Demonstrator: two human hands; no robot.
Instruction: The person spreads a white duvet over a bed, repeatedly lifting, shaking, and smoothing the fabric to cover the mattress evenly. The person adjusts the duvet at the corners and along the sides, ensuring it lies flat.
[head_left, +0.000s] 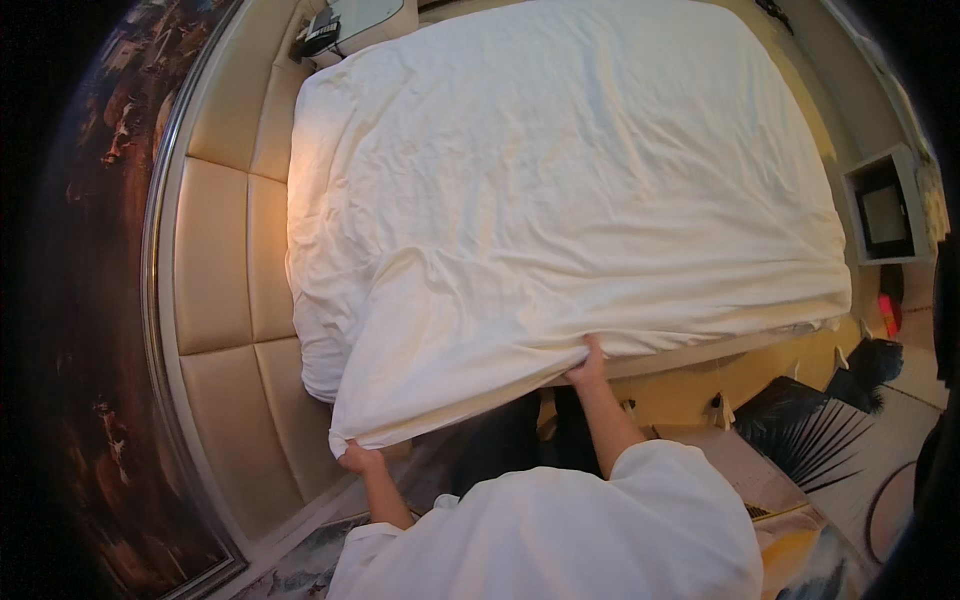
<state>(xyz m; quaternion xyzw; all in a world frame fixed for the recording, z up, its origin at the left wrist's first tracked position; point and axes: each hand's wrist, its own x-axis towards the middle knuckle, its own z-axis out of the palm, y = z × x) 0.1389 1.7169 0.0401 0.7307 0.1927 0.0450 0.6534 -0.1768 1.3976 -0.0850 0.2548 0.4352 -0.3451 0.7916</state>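
Note:
A wrinkled white bed sheet (525, 187) covers the whole top of a wide bed. My left hand (361, 456) grips a corner of the sheet, pulled out past the bed's side near the headboard. Further along the same edge, my right hand (589, 364) is closed on the sheet's hem, close to the bed's side. Between my hands the hem is stretched in a slanting line, and a raised fold runs from it up onto the bed. Part of the fingers of each hand is hidden by the cloth.
A padded beige headboard (214, 255) stands at the left beneath a framed picture (90, 300). A telephone (321, 36) rests on a nightstand (367, 22) beyond the bed. Patterned floor (832, 450) lies at the lower right, below an open-fronted wall box (885, 206).

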